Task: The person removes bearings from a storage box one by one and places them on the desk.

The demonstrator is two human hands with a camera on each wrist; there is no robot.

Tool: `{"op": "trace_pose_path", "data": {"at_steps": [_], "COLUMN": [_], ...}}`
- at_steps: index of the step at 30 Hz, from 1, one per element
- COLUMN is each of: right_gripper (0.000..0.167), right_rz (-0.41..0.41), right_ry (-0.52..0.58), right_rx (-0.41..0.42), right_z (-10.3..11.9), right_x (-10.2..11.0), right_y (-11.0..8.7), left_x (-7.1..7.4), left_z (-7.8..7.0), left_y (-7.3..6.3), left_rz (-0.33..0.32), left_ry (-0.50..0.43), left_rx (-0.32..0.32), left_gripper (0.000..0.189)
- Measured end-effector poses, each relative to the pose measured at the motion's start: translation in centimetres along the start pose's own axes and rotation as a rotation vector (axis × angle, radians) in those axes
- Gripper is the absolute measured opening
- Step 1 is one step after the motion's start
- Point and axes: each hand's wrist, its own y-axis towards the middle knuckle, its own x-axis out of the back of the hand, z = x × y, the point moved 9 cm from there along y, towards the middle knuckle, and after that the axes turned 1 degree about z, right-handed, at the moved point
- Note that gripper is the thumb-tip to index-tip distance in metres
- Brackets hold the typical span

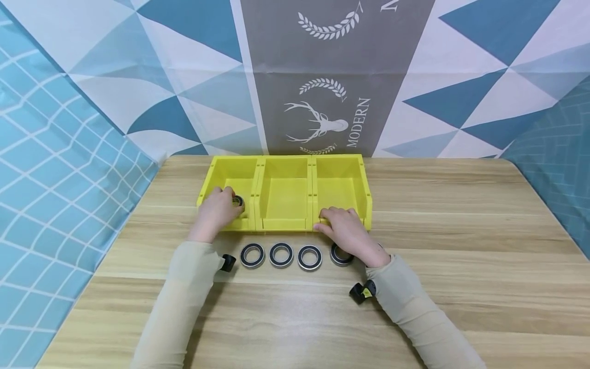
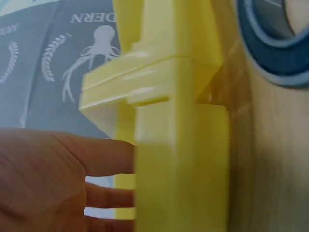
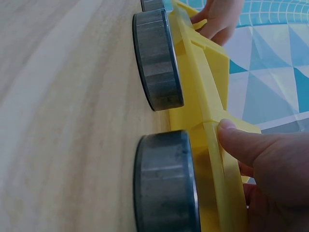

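My left hand (image 1: pixel 215 209) reaches into the left compartment of a yellow three-part bin (image 1: pixel 286 224) and pinches a small black-sealed ball bearing (image 1: pixel 237 201) between thumb and fingers. In the left wrist view the bin's wall hides those fingertips. At the right compartment, my right hand (image 1: pixel 343 230) grips the front rim, its thumb (image 3: pixel 236 140) against the edge and the other fingers behind the wall. In front of the bin lies a row of bearings: one at the left (image 1: pixel 252 255), two in the middle (image 1: pixel 281 255) (image 1: pixel 310 258), and one (image 1: pixel 341 255) partly under the right hand.
The bin stands near the back of a wooden table (image 1: pixel 286 318), before a patterned cloth backdrop (image 1: pixel 322 66). Blue tiled cloth (image 1: pixel 55 179) hangs at the left. Black wrist cameras (image 1: pixel 362 292) are worn on both sleeves. A sliver of something shows beside the right wrist.
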Motion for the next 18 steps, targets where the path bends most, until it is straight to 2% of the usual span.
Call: {"op": "trace_pose_path", "data": {"at_steps": [4,7,14,18], "right_gripper": [0.031,0.03,0.031,0.031], "right_rz": [-0.002,-0.003,-0.004,-0.009], "right_ry": [0.004,0.005,0.0,-0.003], "right_rx": [-0.001,0.0,0.005,0.005], "right_z": [0.0,0.0,0.1,0.0], "right_x": [0.1,0.1,0.0,0.0], "right_y": [0.0,0.0,0.0,0.0], "left_x": [-1.0,-1.8,-2.4,-2.4], "left_z": [0.5,0.6,0.1,0.0], "left_y": [0.6,1.0,1.4,1.5], "left_rz": [0.052,0.083,0.088,0.075], "left_ry": [0.018,0.02,0.024,0.019], "left_rx": [0.04,0.041,-0.012,-0.017], "left_gripper": [0.066,0.071,0.052,0.045]}}
